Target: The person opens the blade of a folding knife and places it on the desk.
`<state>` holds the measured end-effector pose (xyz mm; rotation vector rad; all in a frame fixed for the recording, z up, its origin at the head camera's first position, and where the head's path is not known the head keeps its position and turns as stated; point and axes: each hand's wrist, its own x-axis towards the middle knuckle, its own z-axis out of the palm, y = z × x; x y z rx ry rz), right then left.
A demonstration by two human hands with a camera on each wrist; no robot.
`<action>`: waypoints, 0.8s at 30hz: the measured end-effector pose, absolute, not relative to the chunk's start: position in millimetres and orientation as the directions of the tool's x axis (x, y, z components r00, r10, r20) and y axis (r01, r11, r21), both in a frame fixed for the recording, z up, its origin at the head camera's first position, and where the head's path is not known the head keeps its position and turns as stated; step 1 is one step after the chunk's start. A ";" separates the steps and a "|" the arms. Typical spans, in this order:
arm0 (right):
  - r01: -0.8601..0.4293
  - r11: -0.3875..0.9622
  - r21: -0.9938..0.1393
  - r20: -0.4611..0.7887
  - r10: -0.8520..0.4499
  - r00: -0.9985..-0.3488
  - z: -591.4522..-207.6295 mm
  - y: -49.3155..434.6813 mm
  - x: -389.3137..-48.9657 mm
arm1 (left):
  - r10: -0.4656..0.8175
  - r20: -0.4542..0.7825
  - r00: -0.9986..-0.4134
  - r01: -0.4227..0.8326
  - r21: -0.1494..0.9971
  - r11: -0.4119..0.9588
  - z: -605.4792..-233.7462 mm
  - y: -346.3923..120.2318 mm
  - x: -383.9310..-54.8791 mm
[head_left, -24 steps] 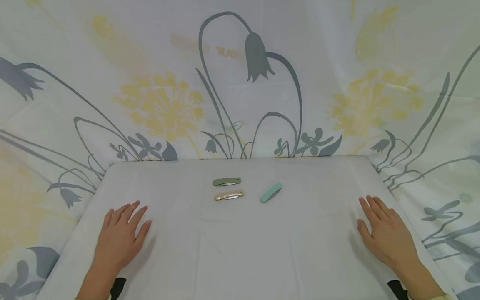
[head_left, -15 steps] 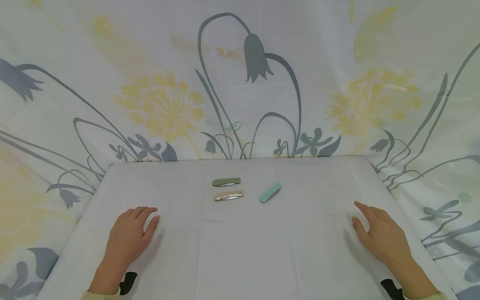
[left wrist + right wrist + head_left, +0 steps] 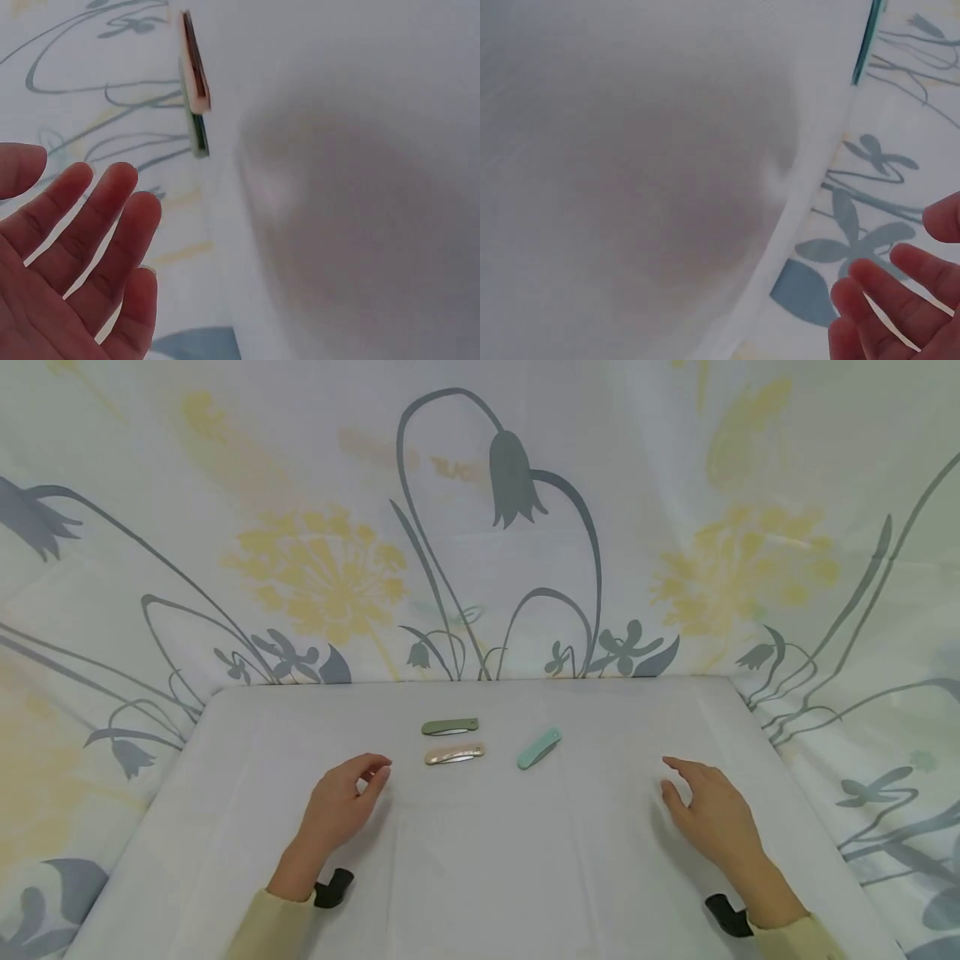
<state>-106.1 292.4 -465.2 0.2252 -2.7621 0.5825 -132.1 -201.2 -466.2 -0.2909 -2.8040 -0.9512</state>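
Observation:
Three folding pocket knives with blades folded in lie near the middle of the white table: a green knife (image 3: 450, 727), a beige knife (image 3: 455, 754) just in front of it, and a teal knife (image 3: 539, 749) lying aslant to their right. My left hand (image 3: 341, 806) hovers left of the beige knife, its fingers loosely bent and holding nothing. To the right of the teal knife, farther off, hangs my right hand (image 3: 712, 814), also bare, thumb and fingers apart. The left wrist view has the beige knife (image 3: 195, 67) beyond the fingers; the right wrist view has the teal knife (image 3: 867, 43).
A white cloth covers the table (image 3: 487, 877). Behind and beside it hangs a curtain (image 3: 457, 568) printed with grey and yellow flowers, meeting the table's far edge. Each wrist bears a black strap piece (image 3: 334, 888).
Both hands have come inward toward the knives, the left hand farther than the right. Their fingers have gone from spread to slightly bent. The knives lie where they were.

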 end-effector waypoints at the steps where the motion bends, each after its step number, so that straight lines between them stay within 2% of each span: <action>1: -0.222 0.899 -0.378 0.338 -0.089 -0.937 -466.1 288.8 -109.1 | 0.136 0.215 -0.967 0.242 0.615 0.751 -466.9 -193.4 -136.0; 7: -0.267 0.831 -0.488 0.371 -0.079 -0.925 -471.8 262.3 -130.2 | 0.150 0.282 -0.948 0.318 0.785 0.531 -475.6 -149.1 -162.5; 11: -0.297 0.751 -0.590 0.368 -0.077 -0.926 -472.8 242.4 -145.5 | 0.145 0.277 -0.950 0.312 0.852 0.421 -478.3 -126.0 -174.1; 17: -0.237 0.638 -0.732 0.265 -0.054 -0.963 -471.9 216.8 -168.9 | 0.185 0.242 -0.952 0.295 0.883 0.366 -482.0 -97.2 -184.4; 24: -0.214 0.584 -0.783 0.216 -0.067 -0.974 -478.2 199.4 -188.9 | 0.236 0.185 -0.954 0.261 0.900 0.349 -487.5 -59.2 -193.6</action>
